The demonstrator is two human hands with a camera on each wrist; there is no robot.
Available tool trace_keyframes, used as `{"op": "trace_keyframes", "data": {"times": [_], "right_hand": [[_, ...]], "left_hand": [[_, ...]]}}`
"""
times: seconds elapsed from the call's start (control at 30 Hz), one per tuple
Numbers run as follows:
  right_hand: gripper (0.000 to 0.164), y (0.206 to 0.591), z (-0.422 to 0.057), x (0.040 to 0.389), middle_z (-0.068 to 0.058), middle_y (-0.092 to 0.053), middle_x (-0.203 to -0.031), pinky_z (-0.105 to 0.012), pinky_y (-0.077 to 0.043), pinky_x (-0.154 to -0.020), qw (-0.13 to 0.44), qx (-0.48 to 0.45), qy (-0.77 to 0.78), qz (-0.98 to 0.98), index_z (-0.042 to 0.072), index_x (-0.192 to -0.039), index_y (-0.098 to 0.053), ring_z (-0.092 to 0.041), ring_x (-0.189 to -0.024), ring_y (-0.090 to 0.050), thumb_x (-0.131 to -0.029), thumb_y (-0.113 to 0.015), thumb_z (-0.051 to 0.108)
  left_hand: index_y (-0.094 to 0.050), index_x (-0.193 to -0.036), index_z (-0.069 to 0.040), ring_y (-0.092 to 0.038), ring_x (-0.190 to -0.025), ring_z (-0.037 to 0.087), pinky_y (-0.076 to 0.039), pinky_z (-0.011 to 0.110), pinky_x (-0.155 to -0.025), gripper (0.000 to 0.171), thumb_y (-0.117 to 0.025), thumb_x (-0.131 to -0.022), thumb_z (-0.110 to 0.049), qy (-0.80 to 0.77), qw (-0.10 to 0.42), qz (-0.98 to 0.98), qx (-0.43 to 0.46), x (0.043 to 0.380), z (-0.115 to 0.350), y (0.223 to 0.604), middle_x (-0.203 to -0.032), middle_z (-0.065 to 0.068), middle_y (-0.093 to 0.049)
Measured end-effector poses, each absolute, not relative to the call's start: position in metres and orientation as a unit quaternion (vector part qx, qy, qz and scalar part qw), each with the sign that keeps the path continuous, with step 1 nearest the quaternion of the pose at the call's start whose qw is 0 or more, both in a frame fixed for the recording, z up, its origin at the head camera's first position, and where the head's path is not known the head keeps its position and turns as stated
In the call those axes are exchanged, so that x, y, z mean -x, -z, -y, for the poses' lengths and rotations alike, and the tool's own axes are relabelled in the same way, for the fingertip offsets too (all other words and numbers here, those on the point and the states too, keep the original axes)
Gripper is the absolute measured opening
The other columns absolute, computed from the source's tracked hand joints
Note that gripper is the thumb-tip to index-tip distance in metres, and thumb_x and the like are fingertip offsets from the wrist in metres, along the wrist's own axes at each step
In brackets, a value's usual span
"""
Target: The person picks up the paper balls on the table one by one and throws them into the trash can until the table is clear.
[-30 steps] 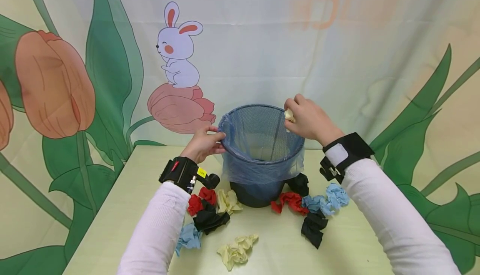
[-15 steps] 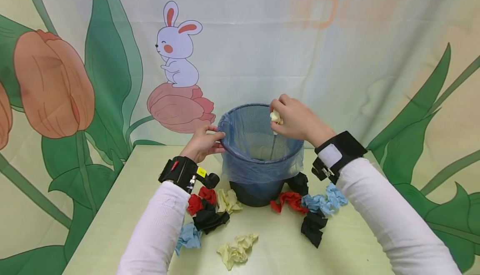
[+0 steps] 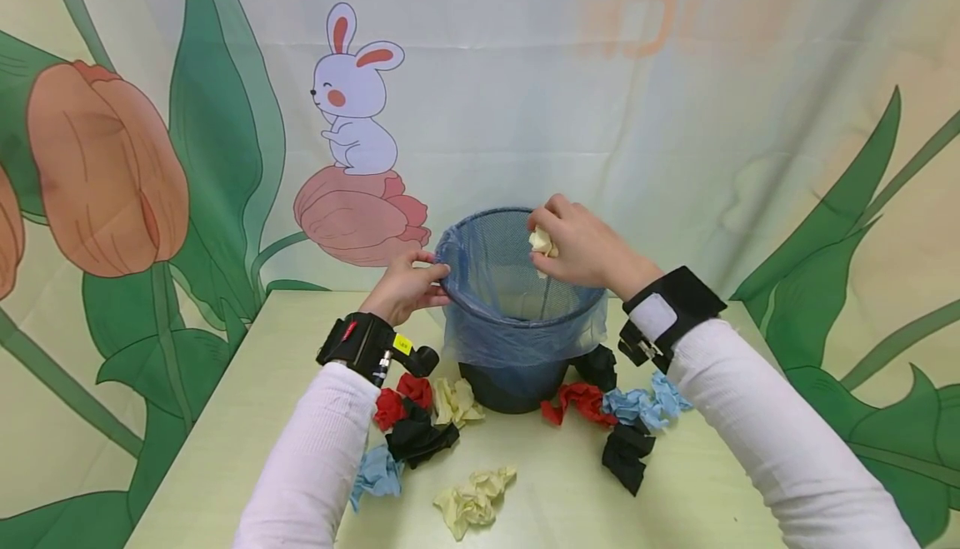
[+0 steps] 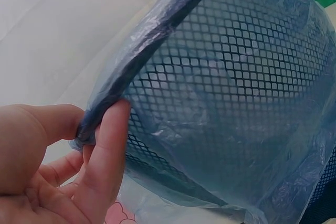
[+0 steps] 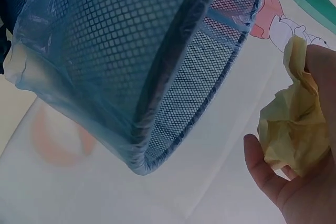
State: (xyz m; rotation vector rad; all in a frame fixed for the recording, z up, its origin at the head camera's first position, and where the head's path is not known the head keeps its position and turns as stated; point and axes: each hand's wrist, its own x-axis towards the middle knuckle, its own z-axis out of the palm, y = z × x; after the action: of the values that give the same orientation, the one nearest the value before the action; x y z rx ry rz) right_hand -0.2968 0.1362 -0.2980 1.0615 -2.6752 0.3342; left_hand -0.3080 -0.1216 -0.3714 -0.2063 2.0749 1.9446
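Observation:
A mesh wastebasket (image 3: 513,399) stands on the table, lined with a translucent blue plastic bag (image 3: 525,347) folded over its rim. My left hand (image 3: 405,289) pinches the left side of the rim and bag between thumb and fingers; the left wrist view shows that grip on the rim (image 4: 152,40) closely. Above the basket's right side, my right hand (image 3: 581,245) holds a crumpled yellow paper ball (image 3: 542,242). In the right wrist view the yellow paper (image 5: 294,124) sits between thumb and fingers, apart from the rim.
Left of the basket lie crumpled red (image 3: 390,409), yellow (image 3: 457,403), black (image 3: 422,436) and light blue paper (image 3: 377,476). Another yellow paper (image 3: 475,501) lies in front. Red (image 3: 581,405), blue (image 3: 647,403) and black paper (image 3: 627,456) lie on the right. A printed curtain (image 3: 510,116) hangs behind.
My right hand has moved left with the yellow paper, from beside the basket's right rim to over its opening. The left hand has stayed on the rim.

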Motion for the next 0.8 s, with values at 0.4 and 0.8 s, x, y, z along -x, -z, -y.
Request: {"op": "trace_keyframes", "data": {"times": [0.4,0.8], "right_hand": [[0.042,0.304,-0.140,0.299,-0.015,-0.045,-0.120,-0.036,-0.044,-0.070,0.130,-0.361,-0.106,0.917,0.010,-0.122,-0.052,-0.031,-0.094,-0.048,-0.087,-0.062,0.030],[0.056,0.309,-0.146,0.300,-0.015,-0.042,-0.132,-0.045,-0.045,-0.084,0.145,-0.358,-0.073,0.919,0.010,-0.134,-0.045,-0.036,-0.110,-0.047,-0.086,-0.063,0.034]], "left_hand": [[-0.033,-0.121,-0.007,-0.057,-0.062,0.014,-0.056,0.025,-0.062,0.036,-0.054,-0.093,-0.015,-0.673,0.143,-0.722,0.072,0.307,0.122,0.371,-0.088,0.010,-0.045],[-0.032,-0.124,-0.007,-0.055,-0.063,0.015,-0.056,0.025,-0.062,0.039,-0.054,-0.093,-0.014,-0.678,0.144,-0.718,0.068,0.306,0.121,0.370,-0.092,0.010,-0.044]]}}
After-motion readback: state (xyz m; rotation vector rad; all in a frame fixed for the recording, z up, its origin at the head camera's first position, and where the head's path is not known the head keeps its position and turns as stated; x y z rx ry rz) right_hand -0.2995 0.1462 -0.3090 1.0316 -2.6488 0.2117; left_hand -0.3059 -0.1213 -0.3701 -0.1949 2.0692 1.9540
